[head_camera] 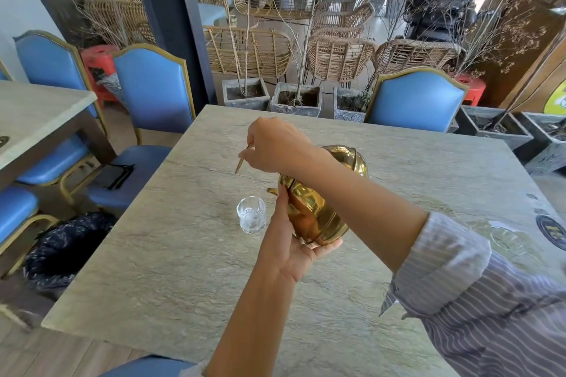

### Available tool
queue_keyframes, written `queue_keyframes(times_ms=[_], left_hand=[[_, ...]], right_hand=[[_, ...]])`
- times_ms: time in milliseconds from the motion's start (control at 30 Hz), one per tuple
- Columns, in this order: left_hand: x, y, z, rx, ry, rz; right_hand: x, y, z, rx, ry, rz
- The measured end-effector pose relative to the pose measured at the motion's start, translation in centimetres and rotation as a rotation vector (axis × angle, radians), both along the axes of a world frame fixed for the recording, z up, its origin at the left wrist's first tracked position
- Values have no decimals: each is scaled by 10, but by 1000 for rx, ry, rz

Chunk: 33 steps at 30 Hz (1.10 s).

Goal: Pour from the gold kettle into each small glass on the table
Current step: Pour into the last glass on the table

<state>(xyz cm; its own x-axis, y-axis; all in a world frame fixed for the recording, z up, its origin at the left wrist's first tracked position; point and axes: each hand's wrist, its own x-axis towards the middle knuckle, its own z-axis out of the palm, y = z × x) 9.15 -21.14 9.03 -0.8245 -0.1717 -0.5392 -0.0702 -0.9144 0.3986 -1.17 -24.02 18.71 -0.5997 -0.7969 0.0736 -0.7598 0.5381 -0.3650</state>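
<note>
Your left hand (pixel 294 242) cups the slick, weighty gold kettle (pixel 318 202) from below, right hand (pixel 272 147) grip pinching its thin handle (pixel 242 161); tip gently over fragile glass (pixel 251 214).

We see a shiny gold kettle (pixel 318 205) beside a clear cut-pattern glass (pixel 251 214) on a grey-green veined stone table (pixel 183 269); behind the table, blue chairs (pixel 416 101) with gold trim; a grey-and-white striped sleeve (pixel 477 300).

One gold kettle (pixel 318 202) is showing, two hands (pixel 275 145) (pixel 294 242) are sharing it, and two small glasses are sitting on the counter (pixel 183 269): one near left (pixel 251 215), one far right (pixel 507 240).
</note>
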Motion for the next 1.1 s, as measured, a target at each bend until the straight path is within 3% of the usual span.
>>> queue_keyframes(times_ms=[433,667,867,1000,1100], left_hand=[[5,1,-29,-195,-119,42],[14,8,-61,-516,-204,93],[27,32,-75,-662,-192,99],[38,56,-85,-690,-179,88],[42,73,-96,-660,-150,49]], right_hand=[[6,32,-28,-192,-93,-76],[9,77,-62,-361,-269,-117],[17,130,-75,-413,-443,-94],[25,172,-82,-424,-556,-58],[33,208,-88,-412,-532,-50]])
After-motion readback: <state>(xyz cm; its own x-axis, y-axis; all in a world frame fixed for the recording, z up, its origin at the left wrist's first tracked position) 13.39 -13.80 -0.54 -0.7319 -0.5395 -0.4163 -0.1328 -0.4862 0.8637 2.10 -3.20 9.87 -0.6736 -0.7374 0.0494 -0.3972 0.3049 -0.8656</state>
